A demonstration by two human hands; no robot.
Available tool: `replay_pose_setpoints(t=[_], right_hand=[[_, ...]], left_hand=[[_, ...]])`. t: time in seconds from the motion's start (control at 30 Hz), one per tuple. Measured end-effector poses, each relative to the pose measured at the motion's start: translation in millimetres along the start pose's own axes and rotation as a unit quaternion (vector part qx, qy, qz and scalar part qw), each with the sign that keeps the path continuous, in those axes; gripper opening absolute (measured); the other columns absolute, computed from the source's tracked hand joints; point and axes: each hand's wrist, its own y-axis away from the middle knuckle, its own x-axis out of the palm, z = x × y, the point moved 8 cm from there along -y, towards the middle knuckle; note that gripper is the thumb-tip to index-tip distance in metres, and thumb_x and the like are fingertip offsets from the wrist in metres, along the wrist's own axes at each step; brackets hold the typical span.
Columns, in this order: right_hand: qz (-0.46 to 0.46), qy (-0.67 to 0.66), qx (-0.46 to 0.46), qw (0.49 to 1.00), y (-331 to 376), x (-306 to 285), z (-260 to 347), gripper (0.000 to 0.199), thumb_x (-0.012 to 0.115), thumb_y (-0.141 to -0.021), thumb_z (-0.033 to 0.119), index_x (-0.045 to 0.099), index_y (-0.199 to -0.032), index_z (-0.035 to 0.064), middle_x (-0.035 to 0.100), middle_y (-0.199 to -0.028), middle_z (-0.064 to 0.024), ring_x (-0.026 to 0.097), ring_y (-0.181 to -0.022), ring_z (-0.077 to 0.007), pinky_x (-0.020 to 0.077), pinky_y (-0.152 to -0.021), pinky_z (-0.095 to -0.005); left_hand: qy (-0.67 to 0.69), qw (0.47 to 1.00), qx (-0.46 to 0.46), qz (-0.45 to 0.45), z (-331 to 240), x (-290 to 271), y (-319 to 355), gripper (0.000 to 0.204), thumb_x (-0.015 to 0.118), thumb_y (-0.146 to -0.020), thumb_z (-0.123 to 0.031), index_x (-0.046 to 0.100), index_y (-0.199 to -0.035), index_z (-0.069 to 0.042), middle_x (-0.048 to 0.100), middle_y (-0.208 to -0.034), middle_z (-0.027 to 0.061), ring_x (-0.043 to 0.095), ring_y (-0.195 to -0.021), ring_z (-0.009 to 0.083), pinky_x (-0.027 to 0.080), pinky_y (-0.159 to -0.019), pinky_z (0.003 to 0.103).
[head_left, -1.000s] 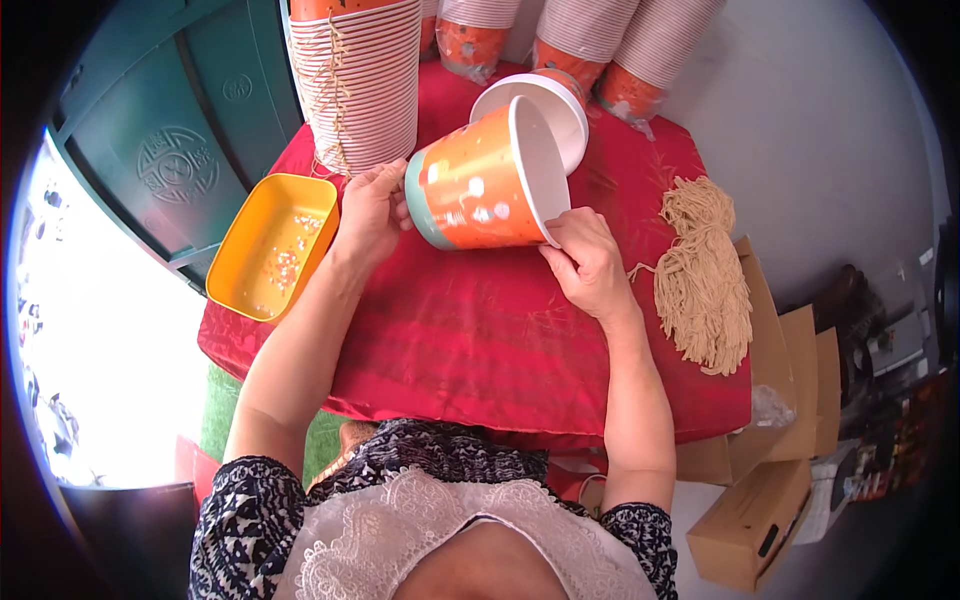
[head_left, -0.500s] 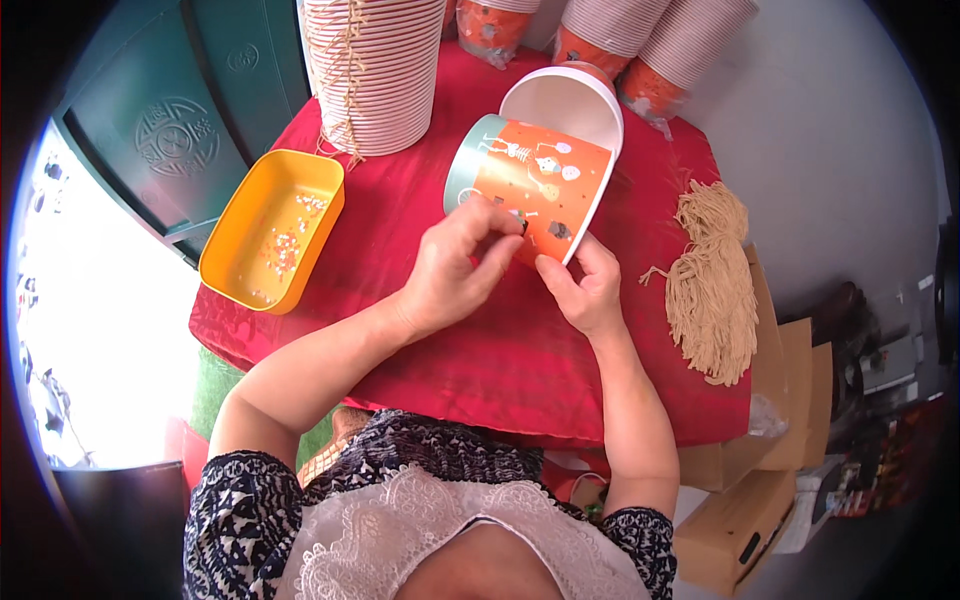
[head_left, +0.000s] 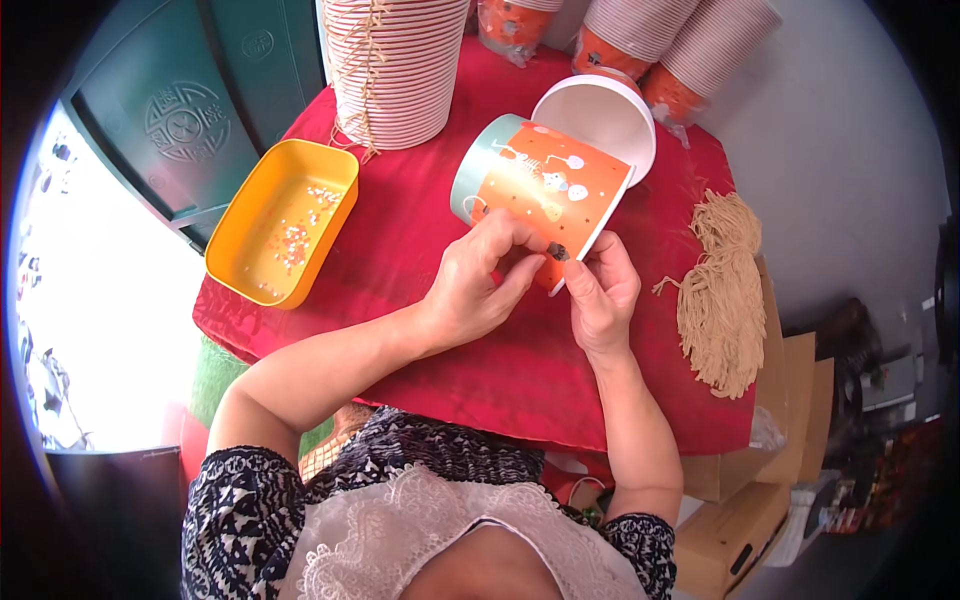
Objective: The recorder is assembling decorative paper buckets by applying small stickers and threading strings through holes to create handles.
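An orange paper tub point(head_left: 550, 185) with a teal base, a white rim and printed pale figures lies tilted between my hands, its rim toward the right. My right hand point(head_left: 605, 295) grips this rim between thumb and fingers. At the tub's near side, close to the rim, the thumb and forefinger of my left hand point(head_left: 480, 275) are pinched together; anything small between them is hidden. Behind the held tub, a second paper tub point(head_left: 603, 120) rests on the red cloth, its white inside facing me.
A yellow tray point(head_left: 225, 235) holding small white and orange bits stands at the left. Behind it rises a tall stack of paper tubs point(head_left: 405, 75) with tan strings hanging down. Wrapped stacks point(head_left: 640, 35) stand at the back, a tan cord bundle point(head_left: 722, 300) at the right, cardboard boxes point(head_left: 735, 530) below.
The held tub has tipped slightly, its rim end turning downward. My left hand has shifted right along its side, closer to my right thumb. The whole view has swung a little.
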Motion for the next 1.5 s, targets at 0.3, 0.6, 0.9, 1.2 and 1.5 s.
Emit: replay_pose_setpoints(t=[0.3,0.6,0.9,1.2,1.5], right_hand=[[0.020,-0.013,0.037,0.999,5.2,11.0,-6.8,0.030,0.067,-0.091,0.009,0.055,-0.116,-0.0026,0.060,-0.103,-0.0042,0.056,-0.087,-0.0080,0.0477,-0.075,-0.0222],[0.009,0.022,0.024,0.999,6.4,11.1,-4.8,0.018,0.061,-0.090,-0.004,0.058,-0.107,-0.0019,0.058,-0.096,0.0001,0.054,-0.082,-0.0048,0.0457,-0.073,-0.0212],[-0.003,0.154,-0.053,0.987,8.6,10.2,-14.1,0.015,0.065,-0.086,-0.007,0.056,-0.094,0.0016,0.056,-0.087,-0.0004,0.053,-0.071,-0.0061,0.0451,-0.060,-0.0218],[0.011,0.294,-0.134,0.946,8.9,20.7,2.2,0.019,0.065,-0.081,-0.010,0.053,-0.092,0.0007,0.057,-0.085,-0.0087,0.059,-0.066,-0.0170,0.0499,-0.056,-0.0294],[0.017,0.349,-0.178,0.920,6.8,24.8,11.3,0.023,0.064,-0.078,-0.011,0.052,-0.094,0.0005,0.057,-0.085,-0.0122,0.062,-0.067,-0.0245,0.0506,-0.055,-0.0335]], left_hand=[[0.073,0.994,-0.076,-0.012,18.8,-0.3,2.4,0.019,0.066,-0.082,0.010,0.057,-0.095,-0.001,0.057,-0.089,0.0079,0.063,-0.077,0.0153,0.052,-0.064,0.027],[0.023,0.997,-0.068,0.001,17.4,0.2,3.3,0.015,0.066,-0.083,0.009,0.061,-0.096,0.001,0.058,-0.097,0.0068,0.063,-0.084,0.0140,0.054,-0.070,0.025],[-0.004,0.997,-0.077,-0.017,20.9,-2.1,2.5,0.013,0.069,-0.080,0.006,0.059,-0.088,0.002,0.061,-0.086,0.0131,0.065,-0.076,0.0278,0.053,-0.064,0.033],[-0.063,0.997,-0.039,-0.002,18.7,1.5,5.0,0.014,0.066,-0.081,0.009,0.059,-0.090,0.002,0.060,-0.091,0.0116,0.065,-0.081,0.0204,0.055,-0.067,0.028],[-0.080,0.995,-0.058,0.015,21.9,3.8,-3.5,0.011,0.064,-0.080,0.008,0.058,-0.087,0.002,0.059,-0.088,0.0110,0.064,-0.077,0.0208,0.055,-0.067,0.030]])
